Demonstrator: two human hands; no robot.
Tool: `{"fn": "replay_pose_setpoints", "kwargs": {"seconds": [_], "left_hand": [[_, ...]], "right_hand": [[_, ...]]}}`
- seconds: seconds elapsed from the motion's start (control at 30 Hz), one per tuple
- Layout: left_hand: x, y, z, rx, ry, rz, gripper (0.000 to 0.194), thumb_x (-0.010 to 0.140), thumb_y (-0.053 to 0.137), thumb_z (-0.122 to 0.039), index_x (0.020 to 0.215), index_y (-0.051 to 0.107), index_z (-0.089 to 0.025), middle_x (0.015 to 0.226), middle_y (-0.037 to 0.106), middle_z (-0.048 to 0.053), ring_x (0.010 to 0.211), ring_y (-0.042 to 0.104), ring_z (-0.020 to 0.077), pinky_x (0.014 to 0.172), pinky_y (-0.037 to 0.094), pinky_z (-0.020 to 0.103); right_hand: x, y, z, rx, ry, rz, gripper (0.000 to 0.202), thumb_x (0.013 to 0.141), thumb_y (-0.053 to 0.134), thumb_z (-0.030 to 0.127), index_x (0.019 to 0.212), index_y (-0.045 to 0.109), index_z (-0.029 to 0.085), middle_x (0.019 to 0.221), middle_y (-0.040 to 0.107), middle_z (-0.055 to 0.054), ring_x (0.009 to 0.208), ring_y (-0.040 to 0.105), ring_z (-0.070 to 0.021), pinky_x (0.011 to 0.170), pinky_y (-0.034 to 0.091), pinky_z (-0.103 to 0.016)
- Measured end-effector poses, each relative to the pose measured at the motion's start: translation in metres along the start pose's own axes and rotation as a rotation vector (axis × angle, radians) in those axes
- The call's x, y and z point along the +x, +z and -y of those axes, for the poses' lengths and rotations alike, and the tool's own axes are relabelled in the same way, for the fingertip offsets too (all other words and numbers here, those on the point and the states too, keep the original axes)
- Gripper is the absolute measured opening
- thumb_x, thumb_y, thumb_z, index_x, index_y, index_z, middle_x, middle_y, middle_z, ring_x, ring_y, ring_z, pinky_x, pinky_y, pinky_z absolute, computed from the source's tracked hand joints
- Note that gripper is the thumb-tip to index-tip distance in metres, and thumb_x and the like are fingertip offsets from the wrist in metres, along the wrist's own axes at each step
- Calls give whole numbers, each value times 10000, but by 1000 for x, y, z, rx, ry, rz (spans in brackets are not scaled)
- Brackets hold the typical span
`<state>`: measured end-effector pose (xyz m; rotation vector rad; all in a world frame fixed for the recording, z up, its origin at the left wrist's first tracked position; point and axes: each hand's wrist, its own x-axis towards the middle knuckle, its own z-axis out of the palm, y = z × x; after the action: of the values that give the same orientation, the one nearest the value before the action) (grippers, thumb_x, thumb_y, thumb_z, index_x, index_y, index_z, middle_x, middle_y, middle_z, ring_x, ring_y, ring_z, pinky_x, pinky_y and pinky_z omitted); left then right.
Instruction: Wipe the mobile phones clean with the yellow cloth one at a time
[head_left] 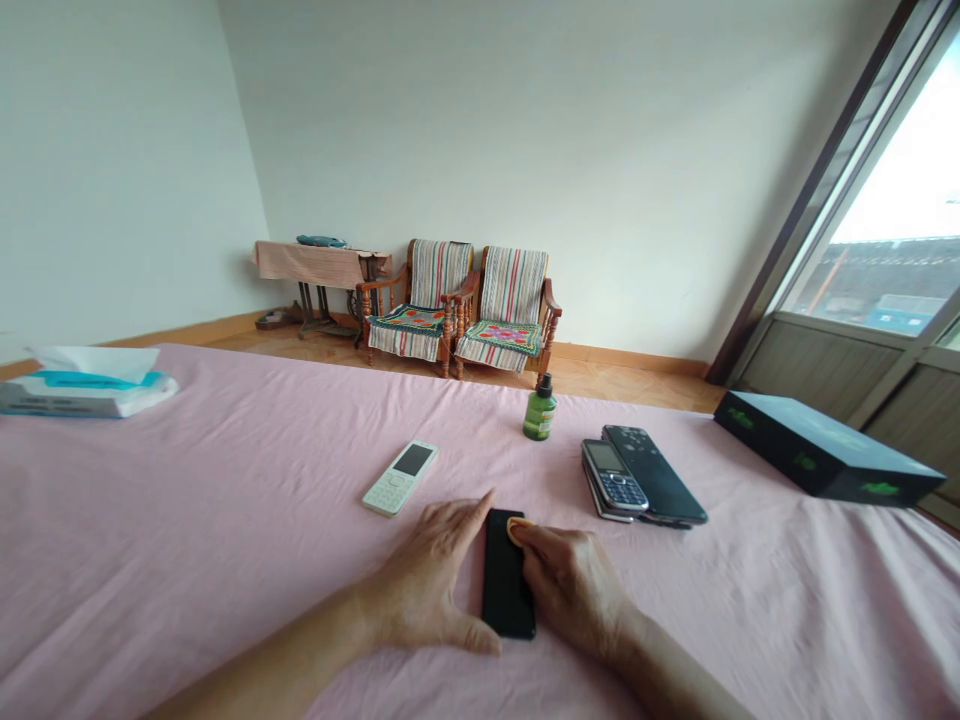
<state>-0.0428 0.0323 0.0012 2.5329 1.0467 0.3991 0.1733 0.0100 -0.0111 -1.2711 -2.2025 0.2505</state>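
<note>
A black smartphone (pixel 507 590) lies upright in the view on the pink cloth, between my two hands. My left hand (pixel 427 575) rests along its left side, thumb and fingers spread apart, with nothing held. My right hand (pixel 574 585) pinches a small yellowish cloth or pad (pixel 516 528) and presses it on the phone's upper right part. A white keypad phone (pixel 401 478) lies beyond my left hand. Farther right, a dark keypad phone (pixel 615 480) sits stacked beside a large black phone (pixel 656 475). A green spray bottle (pixel 539 412) stands upright beyond the phones.
The pink cloth (pixel 225 480) covers the surface. A tissue pack (pixel 90 385) lies at the far left, and a black box (pixel 825 445) at the right. Two wooden chairs (pixel 499 335) and a cloth-covered sewing table (pixel 315 262) stand beyond, near the wall.
</note>
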Motion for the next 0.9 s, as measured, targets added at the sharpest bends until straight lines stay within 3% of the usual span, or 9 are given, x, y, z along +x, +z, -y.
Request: {"fn": "replay_pose_setpoints", "kwargs": {"seconds": [0.1, 0.23, 0.33, 0.7, 0.9], "left_hand": [[0, 0, 1, -1, 11, -6, 1161, 617, 668, -718, 1484, 107, -188, 1496, 289, 170, 1336, 293, 376, 1085, 235, 547], [0, 1, 1, -8, 15, -13, 1154, 622, 670, -715, 1487, 100, -206, 1498, 289, 165, 1336, 291, 387, 1081, 234, 559], [0, 1, 1, -10, 8, -9, 1160, 614, 673, -719, 1485, 120, -190, 1497, 289, 171, 1337, 285, 394, 1084, 233, 560], [0, 0, 0, 1, -5, 1, 1159, 613, 674, -721, 1480, 148, -159, 1498, 284, 179, 1346, 273, 379, 1098, 217, 545], [-1, 1, 1, -18, 14, -20, 1160, 622, 678, -707, 1485, 95, -198, 1502, 276, 169, 1340, 283, 385, 1085, 222, 565]], "right_hand": [[1, 0, 1, -33, 34, -42, 313, 895, 385, 164, 1070, 644, 187, 788, 711, -57, 656, 659, -143, 598, 434, -198], [1, -2, 1, -1, -7, 31, 302, 892, 397, 164, 1051, 650, 203, 761, 706, -40, 626, 649, -136, 575, 427, -194], [1, -2, 1, 17, 15, 11, 301, 889, 394, 155, 1021, 662, 191, 749, 704, -50, 618, 648, -138, 572, 428, -199], [3, -1, -1, 86, 60, -13, 322, 879, 408, 145, 1082, 655, 187, 927, 732, -71, 767, 688, -165, 669, 478, -218], [1, -2, 1, 70, 2, 44, 346, 892, 393, 153, 1140, 631, 189, 869, 728, -68, 696, 674, -152, 611, 454, -207]]}}
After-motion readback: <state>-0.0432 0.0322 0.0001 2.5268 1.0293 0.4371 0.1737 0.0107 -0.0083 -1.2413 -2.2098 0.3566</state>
